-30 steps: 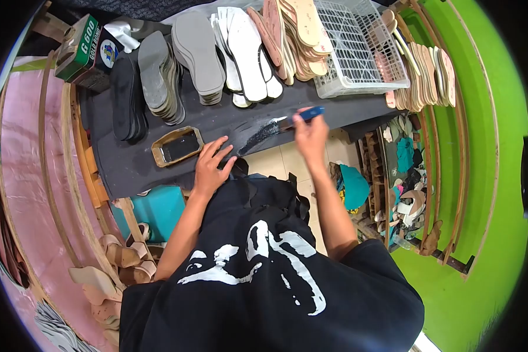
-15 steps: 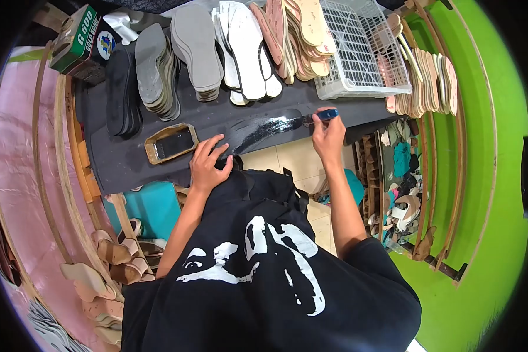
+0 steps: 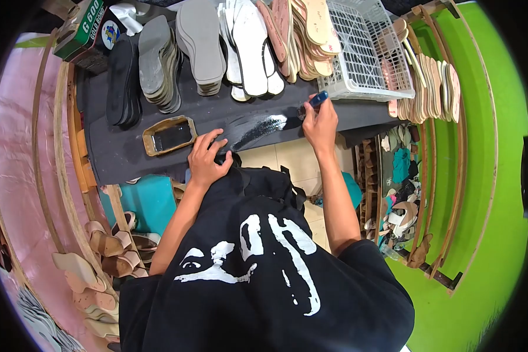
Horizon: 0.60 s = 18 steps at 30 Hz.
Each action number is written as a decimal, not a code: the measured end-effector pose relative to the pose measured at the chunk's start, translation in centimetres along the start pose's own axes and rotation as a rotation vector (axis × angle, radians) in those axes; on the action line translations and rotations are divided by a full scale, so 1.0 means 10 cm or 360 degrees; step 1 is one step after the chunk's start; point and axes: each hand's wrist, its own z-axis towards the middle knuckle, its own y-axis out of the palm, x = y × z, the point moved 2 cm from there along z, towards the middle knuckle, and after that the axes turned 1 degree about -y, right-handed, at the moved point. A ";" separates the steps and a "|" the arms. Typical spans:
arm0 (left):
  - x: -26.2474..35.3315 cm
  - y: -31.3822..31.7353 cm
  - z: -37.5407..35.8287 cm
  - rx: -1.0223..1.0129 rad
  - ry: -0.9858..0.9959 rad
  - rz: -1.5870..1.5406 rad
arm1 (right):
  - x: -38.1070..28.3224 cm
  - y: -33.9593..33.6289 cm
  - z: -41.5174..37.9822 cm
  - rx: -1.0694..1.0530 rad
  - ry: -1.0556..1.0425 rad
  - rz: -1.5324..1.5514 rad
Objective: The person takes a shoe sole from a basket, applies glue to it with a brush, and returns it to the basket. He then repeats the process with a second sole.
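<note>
My right hand [image 3: 321,124] is closed round a brush with a blue handle [image 3: 318,98], its dark bristle end at the right end of a wet glossy streak [image 3: 270,125]. The streak lies on a dark piece [image 3: 246,138] near the front edge of the black-covered table [image 3: 123,155]; the piece's outline is hard to make out. My left hand [image 3: 207,159] rests with fingers spread at the table edge, left of the streak. Beside it stands a small tan-rimmed container [image 3: 152,144] with dark contents.
Along the back stand stacks of black [image 3: 123,82], grey [image 3: 200,44], white [image 3: 250,53] and beige insoles [image 3: 315,29]. A white plastic crate [image 3: 364,91] is at the right, a G 600 box [image 3: 79,35] at back left. Wooden racks [image 3: 123,217] flank me.
My right hand has moved slightly left, and the brush handle now tilts more upward. The bright shine on the streak looks shorter. My left hand stays in place; the view has shifted slightly.
</note>
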 end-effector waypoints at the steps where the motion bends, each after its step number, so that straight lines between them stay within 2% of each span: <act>1: 0.00 -0.01 0.00 -0.0005 -0.0007 0.0014 | 0.01 0.02 0.00 0.0037 0.0004 0.0002; 6: -0.02 -0.03 -0.01 -0.0007 0.0038 0.0023 | 0.03 -0.10 -0.06 -0.0012 0.0197 -0.0002; 11: -0.01 -0.03 -0.02 -0.0043 0.0051 0.0034 | 0.10 0.02 0.04 0.0072 0.0118 -0.0024; 18: -0.01 -0.04 -0.01 -0.0043 0.0056 0.0028 | -0.01 -0.04 0.03 -0.0094 0.0091 -0.0154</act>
